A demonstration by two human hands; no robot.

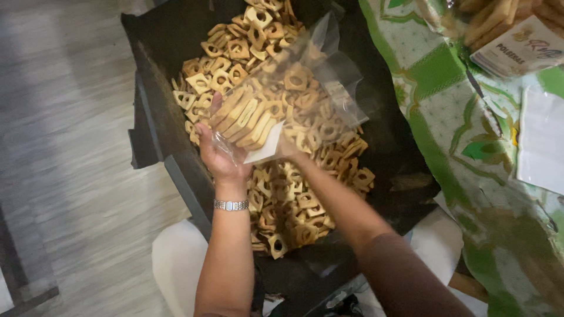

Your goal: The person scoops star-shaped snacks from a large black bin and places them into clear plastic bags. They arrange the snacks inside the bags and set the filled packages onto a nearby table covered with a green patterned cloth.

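Clear plastic bag (294, 100) of biscuits

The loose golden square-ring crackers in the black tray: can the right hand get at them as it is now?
Probably yes. The right hand sits behind the clear plastic bag held up by the left hand, directly over the loose golden square-ring crackers in the black tray. Nothing covers them.

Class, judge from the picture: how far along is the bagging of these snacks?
Done: a filled packet lies on the green cloth. In hand: the left hand holds a clear bag, already partly stacked; the right hand is behind it. Left: many loose snacks in the black tray.
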